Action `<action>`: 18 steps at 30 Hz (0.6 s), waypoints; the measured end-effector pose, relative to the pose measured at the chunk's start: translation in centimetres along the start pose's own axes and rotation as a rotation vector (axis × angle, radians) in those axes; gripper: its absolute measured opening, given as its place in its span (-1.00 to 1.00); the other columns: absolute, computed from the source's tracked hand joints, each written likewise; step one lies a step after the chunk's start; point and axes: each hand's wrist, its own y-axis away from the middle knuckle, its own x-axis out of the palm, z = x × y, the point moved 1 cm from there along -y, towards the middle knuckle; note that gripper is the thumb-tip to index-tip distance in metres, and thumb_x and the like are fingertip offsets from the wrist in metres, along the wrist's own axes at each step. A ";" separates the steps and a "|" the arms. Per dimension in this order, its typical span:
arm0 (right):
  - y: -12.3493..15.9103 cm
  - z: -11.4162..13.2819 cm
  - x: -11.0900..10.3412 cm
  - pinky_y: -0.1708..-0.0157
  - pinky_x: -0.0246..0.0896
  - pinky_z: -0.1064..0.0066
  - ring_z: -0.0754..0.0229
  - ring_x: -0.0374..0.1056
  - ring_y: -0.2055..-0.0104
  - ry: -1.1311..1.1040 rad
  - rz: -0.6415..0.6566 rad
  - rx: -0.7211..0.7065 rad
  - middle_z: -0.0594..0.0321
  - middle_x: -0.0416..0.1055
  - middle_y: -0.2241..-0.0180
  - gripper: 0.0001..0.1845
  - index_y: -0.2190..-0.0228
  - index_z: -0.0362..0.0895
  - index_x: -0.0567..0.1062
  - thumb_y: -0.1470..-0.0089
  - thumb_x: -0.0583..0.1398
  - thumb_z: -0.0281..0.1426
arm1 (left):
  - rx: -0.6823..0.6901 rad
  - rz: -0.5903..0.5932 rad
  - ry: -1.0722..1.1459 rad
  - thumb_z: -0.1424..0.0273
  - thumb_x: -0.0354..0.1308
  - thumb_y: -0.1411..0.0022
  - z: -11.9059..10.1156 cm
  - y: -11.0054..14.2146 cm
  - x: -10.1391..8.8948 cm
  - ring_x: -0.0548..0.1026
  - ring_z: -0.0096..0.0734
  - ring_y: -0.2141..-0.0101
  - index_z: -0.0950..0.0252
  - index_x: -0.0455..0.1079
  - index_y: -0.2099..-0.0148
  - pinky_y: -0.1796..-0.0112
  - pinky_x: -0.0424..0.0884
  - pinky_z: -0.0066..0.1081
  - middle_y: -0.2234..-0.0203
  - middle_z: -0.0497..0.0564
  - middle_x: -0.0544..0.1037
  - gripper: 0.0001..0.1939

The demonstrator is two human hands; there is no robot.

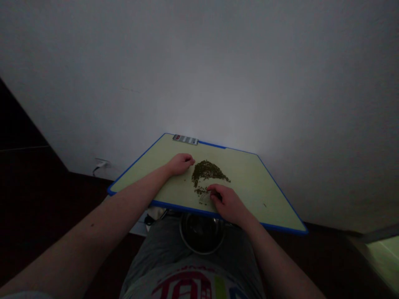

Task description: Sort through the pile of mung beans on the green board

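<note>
A loose pile of small greenish-brown grains [208, 169], perhaps beans, lies on a pale yellow tabletop [249, 178] with a blue edge. My left hand [181, 163] rests at the left of the pile. Its fingers are curled together, and anything between them is too small or hidden to make out. Near the front edge my right hand [227, 202] has its fingers closed around a small clear piece [203, 197], which looks like see-through plastic; its exact kind is not plain. A few grains lie around this piece, apart from the main pile.
A metal bowl [202, 233] sits on my lap, just under the table's front edge. At the back left of the tabletop lies a flat grey strip with markings [185, 139]. Behind the table rises a white wall [199, 74], with a plugged-in socket [102, 164] low at left.
</note>
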 end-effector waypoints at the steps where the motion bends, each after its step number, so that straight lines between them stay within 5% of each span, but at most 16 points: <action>1: 0.0 0.1 0.1 0.26 0.14 0.39 0.24 0.28 0.33 -0.003 0.001 -0.003 0.22 0.41 0.36 -0.71 0.22 -0.12 0.39 0.03 0.05 -0.55 | 0.001 0.001 0.002 0.20 -0.09 -0.09 0.0 0.0 0.0 0.27 -0.48 0.55 0.33 0.39 0.45 0.48 0.15 -0.47 0.64 -0.07 0.36 -0.66; 18: 0.8 0.0 0.3 0.25 0.17 0.37 0.22 0.30 0.29 -0.107 0.034 -0.047 0.21 0.42 0.31 -0.67 0.19 -0.11 0.41 0.03 0.05 -0.54 | -0.019 0.000 0.013 0.21 -0.09 -0.09 -0.5 0.2 -0.1 0.28 -0.47 0.53 0.32 0.37 0.46 0.48 0.16 -0.48 0.64 -0.07 0.37 -0.67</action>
